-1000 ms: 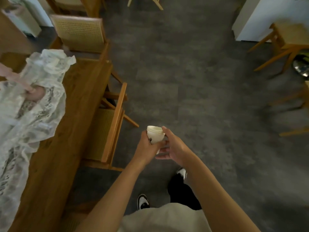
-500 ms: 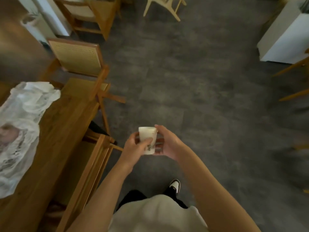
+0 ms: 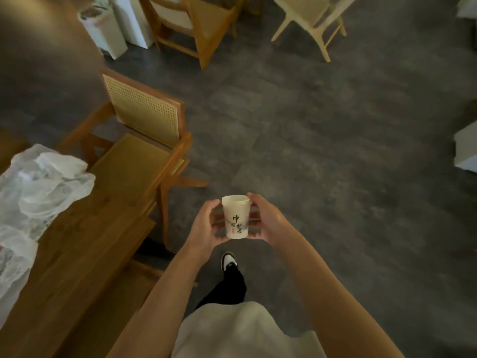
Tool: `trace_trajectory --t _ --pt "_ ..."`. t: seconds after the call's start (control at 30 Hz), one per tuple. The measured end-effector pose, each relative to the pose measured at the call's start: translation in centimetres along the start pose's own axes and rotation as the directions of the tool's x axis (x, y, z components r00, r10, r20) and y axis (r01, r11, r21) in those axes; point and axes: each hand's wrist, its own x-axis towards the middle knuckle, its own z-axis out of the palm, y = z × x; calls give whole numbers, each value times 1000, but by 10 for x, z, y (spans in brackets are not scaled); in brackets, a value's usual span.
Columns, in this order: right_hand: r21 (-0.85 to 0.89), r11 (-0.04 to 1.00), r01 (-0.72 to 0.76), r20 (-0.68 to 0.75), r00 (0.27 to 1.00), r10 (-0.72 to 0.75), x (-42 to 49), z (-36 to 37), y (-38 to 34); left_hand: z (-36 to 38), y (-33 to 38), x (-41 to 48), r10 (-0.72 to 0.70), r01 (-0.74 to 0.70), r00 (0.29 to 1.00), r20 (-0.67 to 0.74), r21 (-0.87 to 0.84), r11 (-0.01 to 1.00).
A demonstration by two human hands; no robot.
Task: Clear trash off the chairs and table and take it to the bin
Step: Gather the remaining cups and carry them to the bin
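A white paper cup point(image 3: 236, 217) with black characters printed on its side is upright in front of me, above the grey floor. My left hand point(image 3: 206, 227) grips its left side and my right hand point(image 3: 265, 219) grips its right side, fingers curled behind it. A white bin point(image 3: 103, 29) lined with a bag stands at the far upper left, beside a white cabinet.
The wooden table point(image 3: 77, 254) runs along the left, with a white lace cloth point(image 3: 36, 192) on it. A cane-backed chair point(image 3: 144, 140) stands at the table's end. Two more chairs point(image 3: 309, 19) stand farther off, and a white block point(image 3: 467, 148) is at the right edge.
I have walked forward along the table; the chairs and the bin have come closer. The cup has turned upright between my hands, with its print now facing me.
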Motion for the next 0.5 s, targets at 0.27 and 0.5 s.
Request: trace_trajectory --t 0.27,0.5 --pt "-39 997 74 -18 997 -74 88 13 -152 42 137 123 -19 18 1000 20 61 998" --pt "-107 994 -19 141 989 34 189 20 -261 53 226 245 -16 19 999 -50 49 999"
